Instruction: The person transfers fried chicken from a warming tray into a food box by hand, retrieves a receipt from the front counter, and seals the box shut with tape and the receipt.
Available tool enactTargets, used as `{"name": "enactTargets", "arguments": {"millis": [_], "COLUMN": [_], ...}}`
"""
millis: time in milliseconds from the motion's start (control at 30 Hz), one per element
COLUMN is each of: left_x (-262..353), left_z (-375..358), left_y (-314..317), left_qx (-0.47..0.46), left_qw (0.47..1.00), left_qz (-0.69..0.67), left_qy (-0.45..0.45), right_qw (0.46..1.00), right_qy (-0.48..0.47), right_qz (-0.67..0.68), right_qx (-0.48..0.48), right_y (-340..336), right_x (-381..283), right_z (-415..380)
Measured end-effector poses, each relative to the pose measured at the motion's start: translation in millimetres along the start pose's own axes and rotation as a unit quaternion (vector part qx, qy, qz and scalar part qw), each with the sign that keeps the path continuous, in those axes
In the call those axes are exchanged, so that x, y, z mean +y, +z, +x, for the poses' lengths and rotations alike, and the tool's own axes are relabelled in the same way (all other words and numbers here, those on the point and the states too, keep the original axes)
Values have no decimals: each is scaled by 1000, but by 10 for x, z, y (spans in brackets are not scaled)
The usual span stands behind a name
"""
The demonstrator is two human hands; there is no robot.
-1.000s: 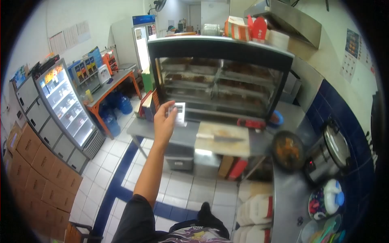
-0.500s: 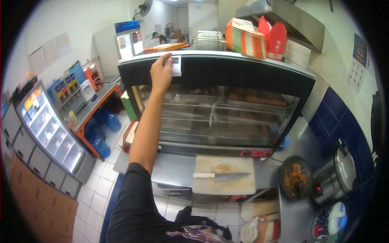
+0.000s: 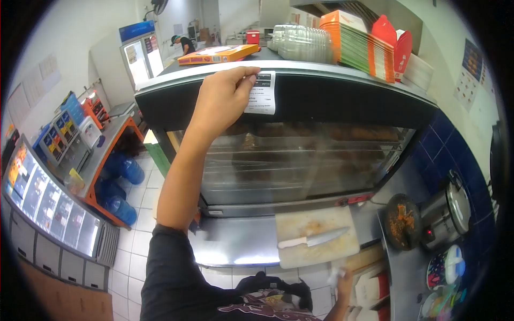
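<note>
My left hand (image 3: pixel 227 99) is raised to the top front edge of a glass-fronted food warmer (image 3: pixel 316 101). Its thumb and fingers are closed on the upper left part of a printed paper slip (image 3: pixel 263 96), which lies against the black panel. Low at the right, near my body, my right hand (image 3: pixel 345 286) is closed around a small white item (image 3: pixel 335 273), blurred and perhaps paper. Between the warmer and me, a white-handled knife (image 3: pixel 321 238) rests on a stained cutting board (image 3: pixel 294 258).
On the warmer stand an orange box (image 3: pixel 219 54), clear plastic containers (image 3: pixel 302 44) and stacked orange cartons (image 3: pixel 353 45). At right are a pan of food (image 3: pixel 401 222) and a cooker (image 3: pixel 447 214). A display fridge (image 3: pixel 53 206) and water jugs (image 3: pixel 120 209) stand left. A person (image 3: pixel 184 44) is far behind.
My view has moved closer to the warmer, so the slip looks larger. My left hand stays at the slip. My right hand remains low with the white item.
</note>
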State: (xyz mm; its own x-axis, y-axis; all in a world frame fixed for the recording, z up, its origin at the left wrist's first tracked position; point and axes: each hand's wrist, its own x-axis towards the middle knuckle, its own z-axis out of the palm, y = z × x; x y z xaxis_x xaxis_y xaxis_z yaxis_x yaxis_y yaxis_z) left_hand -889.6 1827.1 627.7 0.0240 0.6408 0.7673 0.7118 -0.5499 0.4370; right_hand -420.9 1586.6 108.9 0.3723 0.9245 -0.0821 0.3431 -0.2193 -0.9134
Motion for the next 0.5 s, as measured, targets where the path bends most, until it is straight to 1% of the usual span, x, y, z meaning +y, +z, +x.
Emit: {"name": "enactTargets", "arguments": {"millis": [33,67,100,133,167,200,233,300,367,400,433,467,500], "left_x": [2,34,55,60,6,-80,-184,-262,-274,-265,-213,-233,-305], "left_z": [5,-23,-68,-126,-142,-145,-140,-192,-242,-237,-238,-215,-190], "left_y": [-1,-6,-11,-9,-34,-73,-110,-152,-123,-114,-113,-68,-24], "left_qx": [-4,24,54,84,108,131,134,113,117,121,102,101,113], "left_qw": [1000,994,975,957,934,908,889,883,874,872,881,903,911], "left_qz": [-6,99,201,261,307,346,369,371,392,389,384,348,333], "left_qy": [6,40,73,95,144,197,235,263,262,271,258,229,217], "right_qw": [999,997,994,986,973,971,963,928,910,893,878,883,886], "right_qy": [-29,-80,-100,-160,-218,-223,-226,-256,-241,-255,-269,-246,-225], "right_qz": [33,10,-32,-21,-10,53,118,258,331,364,391,397,402], "right_qx": [27,18,9,36,67,71,82,81,71,67,58,55,51], "right_y": [88,107,125,177,210,204,168,107,13,-2,-31,-68,-137], "right_x": [-449,-858,-1655,-2107,-2433,-2666,-2854,-3289,-3653,-3746,-3791,-3788,-3782], "right_z": [261,488,520,584,655,723,767,753,621,592,544,490,448]}}
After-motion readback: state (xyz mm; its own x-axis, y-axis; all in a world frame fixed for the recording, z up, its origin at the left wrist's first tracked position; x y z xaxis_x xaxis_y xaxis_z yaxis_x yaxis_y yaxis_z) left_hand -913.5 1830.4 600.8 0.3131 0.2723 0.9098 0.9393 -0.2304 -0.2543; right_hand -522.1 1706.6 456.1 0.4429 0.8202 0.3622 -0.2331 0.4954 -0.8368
